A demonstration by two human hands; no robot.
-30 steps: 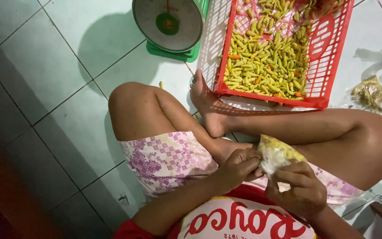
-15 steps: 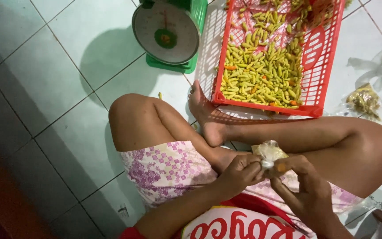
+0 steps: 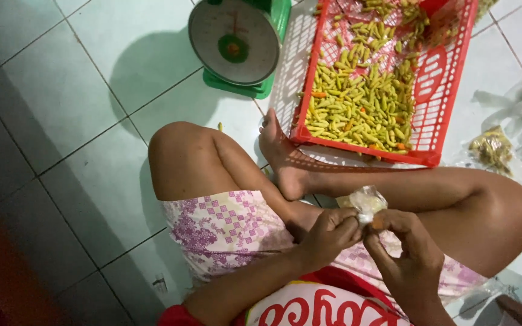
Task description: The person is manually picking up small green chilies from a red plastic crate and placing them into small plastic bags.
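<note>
Wearing pale shorts (image 3: 225, 232) patterned with small purple-pink squares (checker-like clusters), and a red top (image 3: 309, 305) carrying a white panel with big red lettering. Going barefoot, arms and legs uncovered.

You hold a small clear plastic bag (image 3: 367, 202) between both hands, over your crossed legs. It is packed with small yellow-green chilies, with a touch of orange showing at its lower edge. The plastic is crinkled and shiny, and the filled part bulges up and away from you above your fingers. Its neck is gathered where your left hand (image 3: 327, 235) and right hand (image 3: 409, 250) meet, pinched between the fingertips of both. The bag hangs clear of the floor, just in front of your shin.
</note>
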